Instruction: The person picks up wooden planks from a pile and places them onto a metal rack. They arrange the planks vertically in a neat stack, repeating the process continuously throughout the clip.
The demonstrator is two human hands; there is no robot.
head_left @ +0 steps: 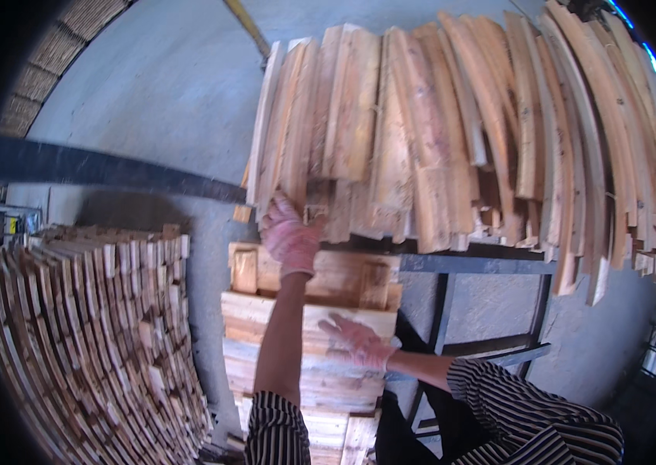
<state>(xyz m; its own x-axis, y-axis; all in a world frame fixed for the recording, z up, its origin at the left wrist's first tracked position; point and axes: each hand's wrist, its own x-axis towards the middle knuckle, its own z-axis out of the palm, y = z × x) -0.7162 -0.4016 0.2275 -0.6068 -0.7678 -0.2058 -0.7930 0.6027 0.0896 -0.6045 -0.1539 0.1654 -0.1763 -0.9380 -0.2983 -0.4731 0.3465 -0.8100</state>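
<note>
My left hand (291, 239), in a pinkish work glove, reaches to the near left end of a large pile of wooden slats (421, 116). Its fingers close over the end of one wooden slat (293, 159); the palm side is hidden. Lower and to the right, my right hand (357, 342), gloved the same way, has its fingers stretched out with nothing in them. It is over a stack of pale wooden boards (305, 353) in front of me. Short wooden blocks (374, 284) lie across the far end of that stack.
A dense stack of wooden pieces (103, 325) fills the lower left. A dark metal beam (111, 170) runs toward the slat pile from the left. Below the pile, a blue-grey metal frame (483, 266) stands on the concrete floor (157, 85).
</note>
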